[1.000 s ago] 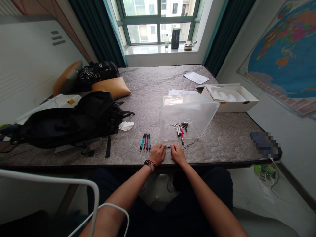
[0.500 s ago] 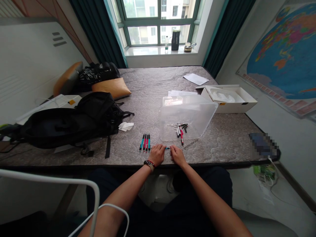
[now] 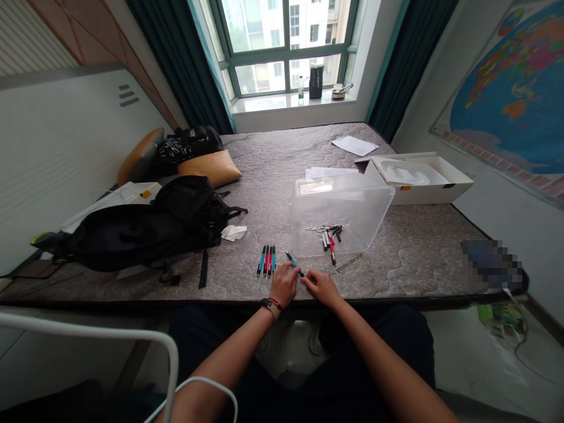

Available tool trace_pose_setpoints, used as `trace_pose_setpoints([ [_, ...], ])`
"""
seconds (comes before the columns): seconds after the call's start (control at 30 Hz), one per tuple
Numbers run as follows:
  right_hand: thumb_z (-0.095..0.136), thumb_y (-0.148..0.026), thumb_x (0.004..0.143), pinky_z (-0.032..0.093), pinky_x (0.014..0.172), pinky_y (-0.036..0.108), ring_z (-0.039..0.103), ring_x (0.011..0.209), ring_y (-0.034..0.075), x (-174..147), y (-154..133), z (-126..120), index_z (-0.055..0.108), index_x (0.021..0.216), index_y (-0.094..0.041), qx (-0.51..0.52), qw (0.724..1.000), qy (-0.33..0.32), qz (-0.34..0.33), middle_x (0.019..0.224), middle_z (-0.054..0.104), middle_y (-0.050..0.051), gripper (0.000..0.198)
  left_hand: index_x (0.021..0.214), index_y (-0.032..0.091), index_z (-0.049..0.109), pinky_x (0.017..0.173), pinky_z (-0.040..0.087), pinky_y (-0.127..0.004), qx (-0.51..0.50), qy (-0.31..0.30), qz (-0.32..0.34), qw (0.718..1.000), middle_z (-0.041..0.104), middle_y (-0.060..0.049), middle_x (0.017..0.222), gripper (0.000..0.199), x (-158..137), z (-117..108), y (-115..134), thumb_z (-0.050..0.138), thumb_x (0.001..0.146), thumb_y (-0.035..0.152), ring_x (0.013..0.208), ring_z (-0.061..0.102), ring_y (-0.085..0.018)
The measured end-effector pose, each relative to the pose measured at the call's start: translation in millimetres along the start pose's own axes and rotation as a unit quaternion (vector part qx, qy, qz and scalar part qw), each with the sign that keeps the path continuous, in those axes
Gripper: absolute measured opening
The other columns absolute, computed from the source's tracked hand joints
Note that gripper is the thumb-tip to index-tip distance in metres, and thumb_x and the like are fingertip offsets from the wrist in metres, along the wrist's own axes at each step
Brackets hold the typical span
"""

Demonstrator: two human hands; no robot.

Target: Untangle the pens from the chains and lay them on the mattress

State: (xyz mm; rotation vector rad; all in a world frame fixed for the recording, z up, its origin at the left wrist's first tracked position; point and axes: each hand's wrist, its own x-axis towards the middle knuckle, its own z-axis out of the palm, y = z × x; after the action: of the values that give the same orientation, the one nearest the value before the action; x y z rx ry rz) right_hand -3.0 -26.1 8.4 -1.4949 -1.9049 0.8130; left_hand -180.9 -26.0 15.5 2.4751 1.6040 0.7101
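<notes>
A teal and black pen slants between my two hands, its upper end pointing away to the left. My left hand has its fingers closed on the pen's middle. At the pen's near end, my right hand pinches with thumb and forefinger. Left of my left hand, several assembled pens, teal and pink, lie side by side. A clear plastic bin rests on its side beyond my hands. Loose pen parts in silver, black and red lie in and before its opening.
A black backpack and a crumpled tissue lie on the left of the mattress. Behind the bin are papers and an open white box. A blurred-out device with a cable lies at the right edge.
The pen has turned from lying level between my hands to a slant, with more of it showing. My left fingers have loosened from a fist. The whole view has shifted slightly.
</notes>
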Motion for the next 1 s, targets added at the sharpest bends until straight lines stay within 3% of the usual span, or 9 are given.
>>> trace_pose_setpoints([
  [0.13, 0.064, -0.042, 0.082, 0.041, 0.064, 0.025, 0.058, 0.064, 0.016, 0, -1, 0, 0.07, 0.102, -0.025, 0.009, 0.999, -0.02, -0.024, 0.074, 0.067, 0.001, 0.028, 0.12, 0.027, 0.06, 0.079, 0.044, -0.034, -0.002, -0.022, -0.033, 0.999, 0.059, -0.007, 0.099, 0.029, -8, -9, 1, 0.045, 0.096, 0.03, 0.094, 0.055, -0.02],
  [0.27, 0.06, -0.038, 0.083, 0.043, 0.065, 0.026, 0.058, 0.064, 0.016, 0, 1, -3, 0.073, 0.102, -0.024, 0.044, 0.998, -0.031, -0.033, 0.079, 0.069, 0.002, 0.026, 0.113, 0.028, 0.064, 0.08, 0.042, -0.037, 0.034, -0.045, -0.003, 0.998, 0.058, -0.007, 0.095, 0.027, -1, -19, 2, 0.05, 0.093, 0.041, 0.095, 0.053, -0.023],
  [0.43, 0.055, -0.037, 0.085, 0.043, 0.06, 0.026, 0.056, 0.058, 0.016, 3, 8, -4, 0.073, 0.095, -0.021, 0.116, 0.993, 0.016, 0.017, 0.068, 0.066, 0.001, 0.026, 0.096, 0.023, 0.064, 0.087, 0.042, -0.044, 0.069, -0.052, 0.023, 0.996, 0.056, -0.01, 0.109, 0.028, 10, -28, -5, 0.061, 0.085, 0.048, 0.104, 0.05, -0.028],
  [0.57, 0.054, -0.041, 0.085, 0.043, 0.052, 0.025, 0.056, 0.052, 0.015, 7, 13, -2, 0.07, 0.087, -0.019, 0.167, 0.984, 0.031, 0.056, 0.063, 0.063, 0.001, 0.028, 0.104, 0.023, 0.062, 0.097, 0.041, -0.047, 0.055, -0.065, 0.053, 0.995, 0.051, -0.011, 0.128, 0.027, 9, -28, -12, 0.061, 0.085, 0.041, 0.119, 0.046, -0.03],
  [0.73, 0.052, -0.047, 0.085, 0.042, 0.043, 0.024, 0.054, 0.044, 0.014, 9, 18, 1, 0.066, 0.087, -0.019, 0.234, 0.967, 0.025, 0.098, 0.061, 0.062, 0.0, 0.032, 0.105, 0.021, 0.06, 0.108, 0.033, -0.052, 0.051, -0.082, 0.073, 0.993, 0.051, -0.013, 0.134, 0.034, 4, -23, -19, 0.061, 0.084, 0.047, 0.131, 0.041, -0.032],
  [0.87, 0.055, -0.051, 0.083, 0.041, 0.037, 0.023, 0.053, 0.041, 0.013, 10, 20, 1, 0.064, 0.086, -0.018, 0.284, 0.951, 0.029, 0.118, 0.061, 0.062, 0.001, 0.034, 0.108, 0.02, 0.059, 0.111, 0.029, -0.054, 0.079, -0.076, 0.062, 0.992, 0.055, -0.011, 0.133, 0.021, 7, -22, -36, 0.054, 0.088, 0.027, 0.135, 0.039, -0.031],
  [1.0, 0.056, -0.053, 0.082, 0.04, 0.036, 0.022, 0.053, 0.04, 0.012, 10, 19, 0, 0.063, 0.085, -0.018, 0.303, 0.945, 0.029, 0.123, 0.061, 0.063, 0.001, 0.035, 0.115, 0.021, 0.057, 0.112, 0.028, -0.055, 0.087, -0.076, 0.054, 0.992, 0.055, -0.01, 0.136, 0.03, 10, -30, -61, 0.049, 0.086, 0.015, 0.139, 0.035, -0.03],
])
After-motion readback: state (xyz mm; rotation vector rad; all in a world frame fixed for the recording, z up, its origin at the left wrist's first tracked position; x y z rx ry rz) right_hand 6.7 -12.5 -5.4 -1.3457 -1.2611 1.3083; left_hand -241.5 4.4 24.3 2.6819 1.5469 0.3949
